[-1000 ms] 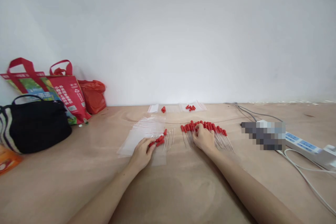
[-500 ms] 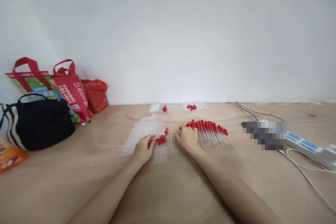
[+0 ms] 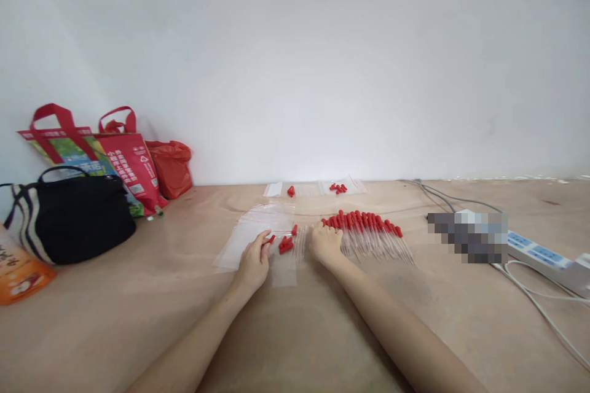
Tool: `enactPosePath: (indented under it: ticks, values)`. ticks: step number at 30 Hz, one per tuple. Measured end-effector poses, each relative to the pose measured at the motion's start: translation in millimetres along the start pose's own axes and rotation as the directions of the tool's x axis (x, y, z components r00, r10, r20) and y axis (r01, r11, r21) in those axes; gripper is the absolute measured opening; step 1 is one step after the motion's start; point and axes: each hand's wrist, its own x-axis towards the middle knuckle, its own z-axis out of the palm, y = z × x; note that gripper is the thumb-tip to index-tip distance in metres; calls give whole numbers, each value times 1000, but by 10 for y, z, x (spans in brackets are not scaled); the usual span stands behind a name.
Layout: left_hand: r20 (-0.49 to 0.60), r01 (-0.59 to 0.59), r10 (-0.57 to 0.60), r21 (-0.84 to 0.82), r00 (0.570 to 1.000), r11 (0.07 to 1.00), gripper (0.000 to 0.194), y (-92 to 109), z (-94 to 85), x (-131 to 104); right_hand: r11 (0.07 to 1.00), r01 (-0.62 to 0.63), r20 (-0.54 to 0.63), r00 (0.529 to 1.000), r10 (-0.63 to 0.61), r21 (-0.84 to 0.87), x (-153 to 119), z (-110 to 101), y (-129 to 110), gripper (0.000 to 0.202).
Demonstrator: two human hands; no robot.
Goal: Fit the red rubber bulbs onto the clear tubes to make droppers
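My left hand (image 3: 255, 263) pinches a small red rubber dropper bulb (image 3: 271, 239) between thumb and fingertips. Just right of it, several loose red bulbs (image 3: 286, 245) lie on a clear plastic bag (image 3: 284, 276). Bare thin glass tubes (image 3: 301, 243) lie side by side between the hands. My right hand (image 3: 326, 244) is closed at the left end of a row of glass droppers with red bulbs (image 3: 364, 221). Its curled fingers hide whatever is in them.
Flat clear zip bags (image 3: 239, 239) are fanned out left of my hands. By the wall lie more bags with red bulbs (image 3: 338, 188) and tubes. A black bag (image 3: 87, 218) and shopping bags (image 3: 133, 166) stand left. A power strip (image 3: 539, 250) with cables lies right.
My left hand has drawn slightly away from the loose bulbs with one red bulb between its fingers. My right hand stays by the row of droppers. The view has shifted slightly.
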Motion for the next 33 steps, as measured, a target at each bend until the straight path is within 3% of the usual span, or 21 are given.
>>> enactPosePath:
  ticks: [5, 8, 12, 18, 33]
  values:
    - [28, -104, 108, -118, 994, 988, 24, 197, -26, -88, 991, 136, -42, 990, -135, 17, -191, -110, 363, 29]
    - [107, -138, 158, -179, 982, 974, 19, 374, -8, -170, 918, 387, -207, 908, -364, 87, -377, -111, 691, 28]
    - [184, -168, 212, -228, 960, 959, 16, 549, 56, -256, 812, 560, -294, 813, -502, 164, -605, -70, 939, 26]
    - [193, -166, 235, -320, 952, 933, 18, 598, 105, -299, 719, 625, -284, 780, -558, 303, -708, -79, 835, 21]
    - [221, -182, 272, -359, 936, 915, 23, 593, 98, -314, 692, 640, -236, 768, -596, 335, -760, -155, 725, 20]
